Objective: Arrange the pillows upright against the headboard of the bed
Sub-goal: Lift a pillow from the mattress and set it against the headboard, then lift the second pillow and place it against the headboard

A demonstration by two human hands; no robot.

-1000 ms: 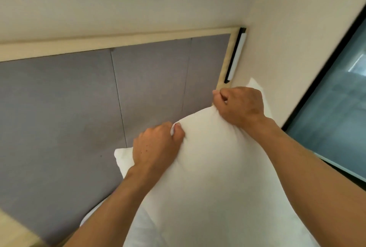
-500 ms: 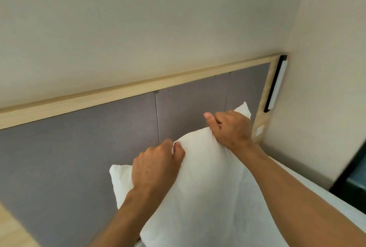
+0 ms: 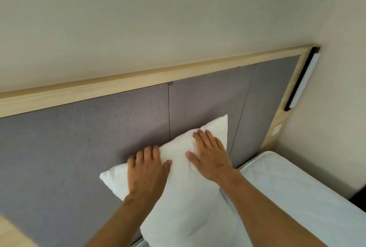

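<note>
A white pillow (image 3: 184,203) stands upright, leaning against the grey padded headboard (image 3: 89,137), which has a light wood frame. My left hand (image 3: 146,171) lies flat over the pillow's top edge near its left corner, fingers spread and reaching the headboard. My right hand (image 3: 210,155) presses flat on the pillow's upper right part, fingers apart. Neither hand grips the fabric. The pillow's bottom is out of view below.
A white quilted mattress (image 3: 297,191) runs along the right. A slim white wall lamp (image 3: 303,80) in a black holder sits at the headboard's right post, with a small switch plate (image 3: 276,130) below it. The side wall closes in on the right.
Both hands have let go of the pinched top edge and now lie flat on the pillow. The pillow has settled lower against the headboard, and the view has tilted, showing the mattress.
</note>
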